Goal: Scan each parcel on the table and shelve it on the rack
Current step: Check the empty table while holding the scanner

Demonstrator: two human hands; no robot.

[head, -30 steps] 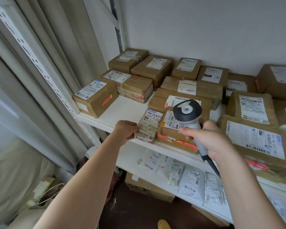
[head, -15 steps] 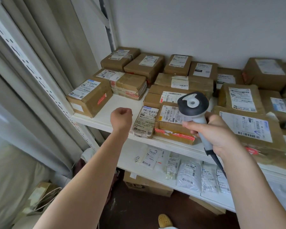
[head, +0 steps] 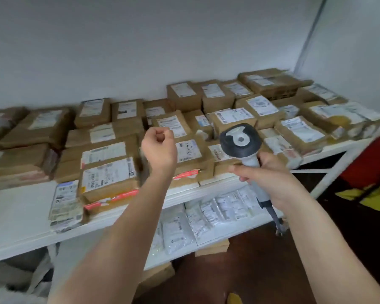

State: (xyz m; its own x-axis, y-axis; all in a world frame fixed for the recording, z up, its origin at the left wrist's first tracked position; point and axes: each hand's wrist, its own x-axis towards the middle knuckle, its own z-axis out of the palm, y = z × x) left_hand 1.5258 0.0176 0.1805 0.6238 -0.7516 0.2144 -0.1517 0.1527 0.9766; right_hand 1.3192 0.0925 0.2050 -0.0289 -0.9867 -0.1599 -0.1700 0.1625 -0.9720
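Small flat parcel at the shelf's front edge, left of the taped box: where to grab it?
Probably the parcel's near short edge, from the front, thumb on top. It lies flat, slightly overhanging the shelf lip; the box crowds its right side.

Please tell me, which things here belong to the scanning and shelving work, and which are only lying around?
Belonging to the job:
scanner, held by the right hand
cardboard parcels
white rack
left hand, curled, holding nothing

Lying about:
red and yellow thing
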